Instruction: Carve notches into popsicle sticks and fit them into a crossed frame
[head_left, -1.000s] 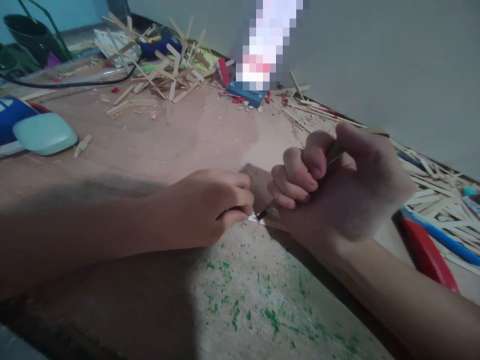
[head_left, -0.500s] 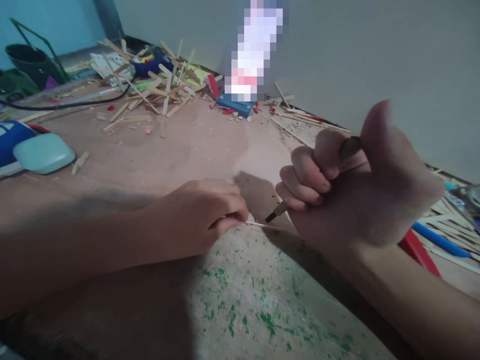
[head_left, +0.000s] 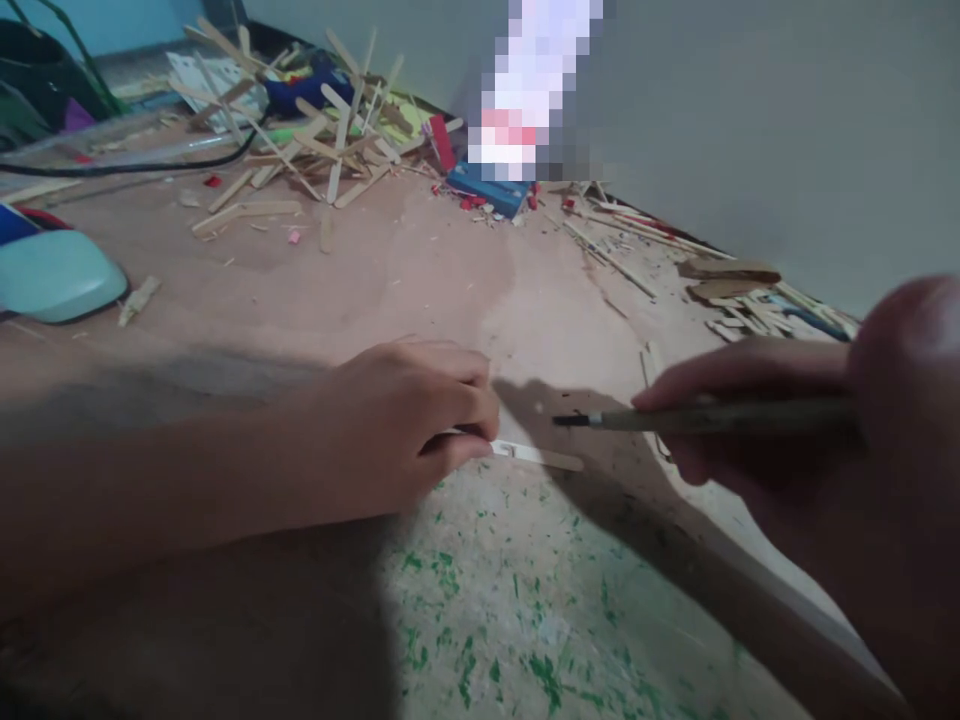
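- While your left hand (head_left: 427,420) pinches the near part of a thin wooden stick (head_left: 540,457) between thumb and curled fingers, its far end runs out bare towards your right, low against the desk (head_left: 420,270).
- Your right hand (head_left: 840,490) is closed around a slender tool (head_left: 697,417), whose dark tip (head_left: 574,421) points left, just beyond the stick and seemingly apart from it.
- Expect the stick to feel very light and fairly stiff, but fragile: a strip so narrow probably snaps or splits under sideways force.
- A small grey mark shows on it just beside your left thumb; you can't tell whether it is a notch or a stain, so treat that spot as the weak one.
- Hold the stick flat between thumb and fingertips, close to the mark; the dry-looking wood should offer decent grip.
- The tool looks light and rigid, best held by its handle, well back from the tip.
- As for brands or labels, you can read none: the bright upright panel (head_left: 517,80) in the blue stand (head_left: 487,185) is blurred into blocks, and the pale green rounded object (head_left: 64,275) at left shows no lettering.
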